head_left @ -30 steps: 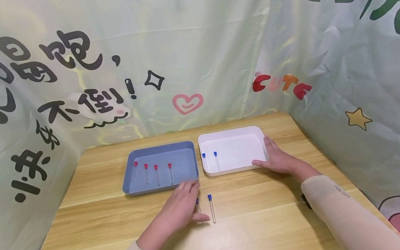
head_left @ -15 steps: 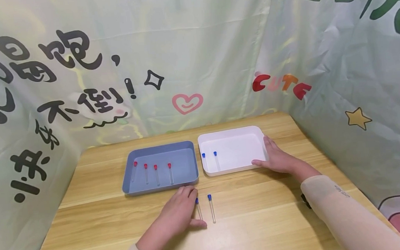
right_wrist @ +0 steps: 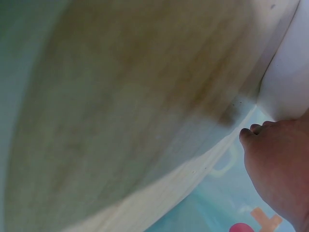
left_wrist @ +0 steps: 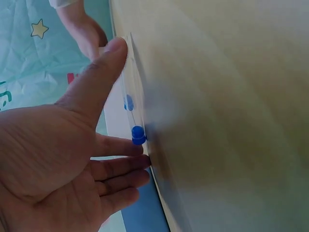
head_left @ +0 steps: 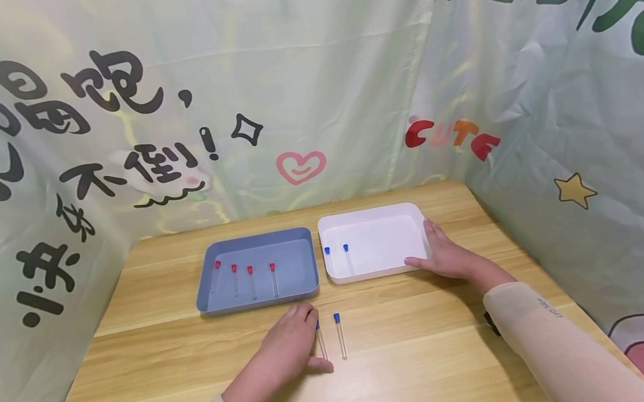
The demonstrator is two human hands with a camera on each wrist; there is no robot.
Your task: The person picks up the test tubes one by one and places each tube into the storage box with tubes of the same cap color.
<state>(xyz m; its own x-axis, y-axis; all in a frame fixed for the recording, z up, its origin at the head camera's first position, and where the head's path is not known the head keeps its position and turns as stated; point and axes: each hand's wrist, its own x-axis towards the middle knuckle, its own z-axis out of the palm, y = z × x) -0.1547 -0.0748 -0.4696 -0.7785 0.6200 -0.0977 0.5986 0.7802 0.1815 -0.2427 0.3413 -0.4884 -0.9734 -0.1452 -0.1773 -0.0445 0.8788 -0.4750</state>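
In the head view my left hand (head_left: 288, 341) is low over the table, thumb and fingers spread along a clear, blue-capped test tube (head_left: 323, 344). The left wrist view has the thumb by the tube's far end and the fingers next to its blue cap (left_wrist: 138, 136). Another blue-capped test tube (head_left: 341, 336) lies just to the right. My right hand (head_left: 446, 254) holds the near right corner of a white tray (head_left: 386, 237), thumb at its front rim and fingers along its side. Inside that tray are two blue-capped test tubes (head_left: 349, 261).
A blue-grey tray (head_left: 292, 253) stands left of the white one, with several red-capped test tubes (head_left: 252, 284) in it. Both trays are on a wooden table (head_left: 158, 349). Printed fabric (head_left: 223, 77) hangs along the back and sides.
My left hand has drawn slightly back toward me, away from the blue-grey tray, with its thumb shifting down and left past the tube's end. The right hand and the trays stay put.
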